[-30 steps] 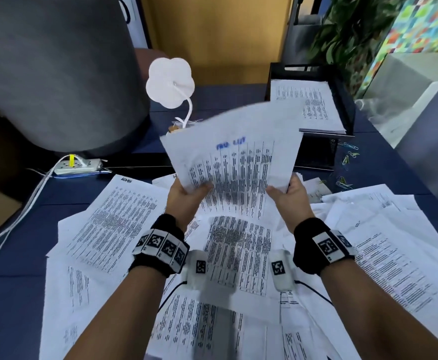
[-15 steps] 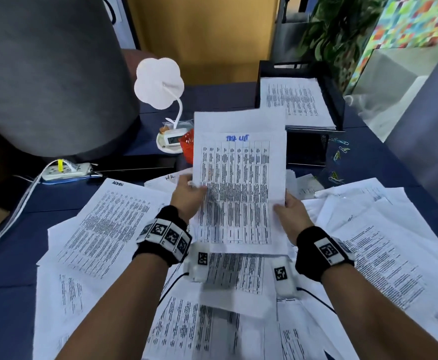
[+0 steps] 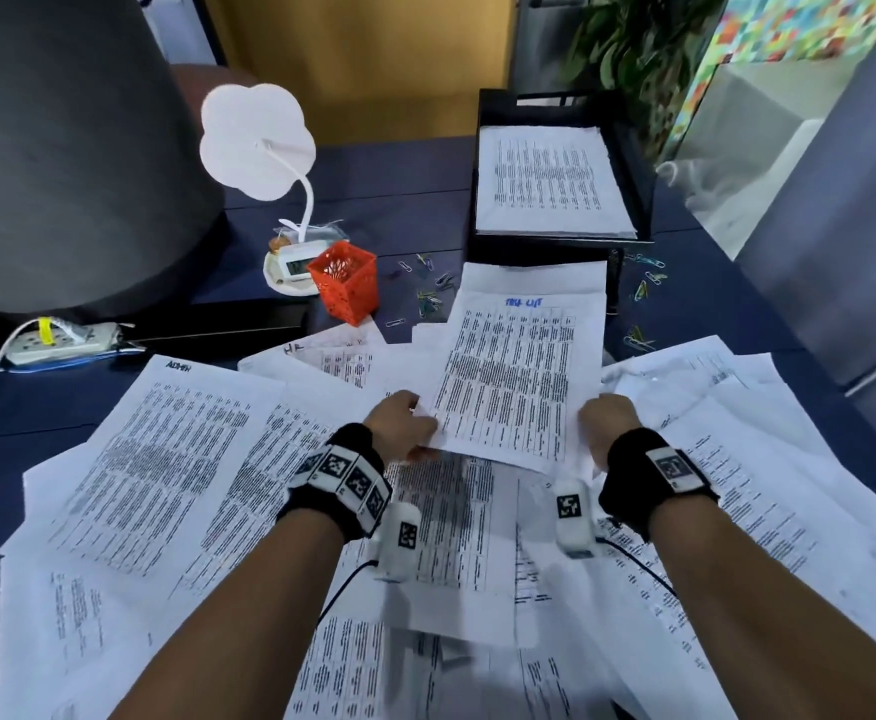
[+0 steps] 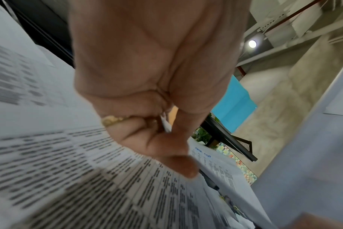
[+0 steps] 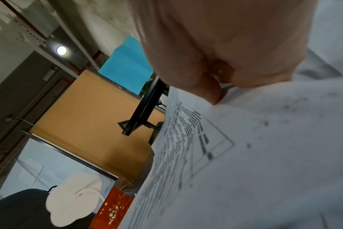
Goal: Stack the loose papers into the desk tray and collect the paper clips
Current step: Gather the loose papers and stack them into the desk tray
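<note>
Holding a small sheaf [image 3: 516,376] by its near corners, the left hand [image 3: 399,426] pinches the near left corner between thumb and curled fingers [image 4: 174,165], as the left wrist view shows, and the right hand [image 3: 607,428] grips the near right corner with its thumb [image 5: 207,86] pressed on top. The sheaf sits in the middle of the desk, above the loose papers [image 3: 176,459] spread all around, with its far edge close to the front of the tray [image 3: 638,163]. Its long axis runs near to far, leaning slightly to the right, and its heading in blue ink points away toward the tray, where a stack [image 3: 545,179] already lies in much the same direction. The sheets look unevenly squared, one top edge showing beyond the other, so a grip on the corners alone could let a page slide out or the far end droop and catch on the tray's front lip. Sweeping low could also drag loose sheets beneath, or scatter the clips [image 3: 433,298] lying just left of the sheaf beside the orange cup [image 3: 345,280], and those [image 3: 643,283] on the right near the tray.
</note>
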Demonstrator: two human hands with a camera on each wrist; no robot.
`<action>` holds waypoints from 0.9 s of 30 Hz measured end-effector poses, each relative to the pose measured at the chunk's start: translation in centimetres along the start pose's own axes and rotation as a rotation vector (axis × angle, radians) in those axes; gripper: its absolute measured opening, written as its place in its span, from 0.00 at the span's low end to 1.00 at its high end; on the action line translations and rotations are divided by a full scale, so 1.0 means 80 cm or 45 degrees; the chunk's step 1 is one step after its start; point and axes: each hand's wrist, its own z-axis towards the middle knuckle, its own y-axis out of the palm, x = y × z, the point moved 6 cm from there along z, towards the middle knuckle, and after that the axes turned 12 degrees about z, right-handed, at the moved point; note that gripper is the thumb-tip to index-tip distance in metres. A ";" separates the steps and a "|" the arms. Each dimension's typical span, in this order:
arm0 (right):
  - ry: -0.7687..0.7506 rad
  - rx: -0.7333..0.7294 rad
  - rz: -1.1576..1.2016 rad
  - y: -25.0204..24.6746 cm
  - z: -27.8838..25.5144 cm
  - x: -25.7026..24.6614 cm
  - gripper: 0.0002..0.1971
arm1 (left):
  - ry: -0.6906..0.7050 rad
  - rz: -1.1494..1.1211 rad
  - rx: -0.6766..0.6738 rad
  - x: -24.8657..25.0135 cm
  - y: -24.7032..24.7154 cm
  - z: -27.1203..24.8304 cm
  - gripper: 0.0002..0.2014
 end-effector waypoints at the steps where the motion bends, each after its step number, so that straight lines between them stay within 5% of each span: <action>1: -0.015 -0.021 -0.077 -0.001 0.006 -0.002 0.19 | 0.010 0.009 0.007 0.005 0.002 0.004 0.23; 5: -0.009 -0.025 -0.151 -0.018 0.020 -0.030 0.09 | 0.044 0.036 0.081 0.034 0.011 0.026 0.17; 10: -0.077 -0.049 -0.190 -0.028 0.046 -0.065 0.18 | 0.101 -0.030 0.150 0.068 0.015 0.046 0.19; 14: -0.161 -0.131 -0.141 -0.024 0.065 -0.081 0.16 | 0.127 -0.108 0.237 0.087 0.014 0.062 0.05; 19: 0.093 -0.242 0.102 -0.018 0.072 -0.053 0.09 | 0.133 -0.234 0.285 0.105 0.019 0.088 0.10; 27: 0.095 -0.228 0.383 -0.009 0.110 -0.079 0.12 | 0.164 -0.458 0.329 0.125 0.016 0.119 0.09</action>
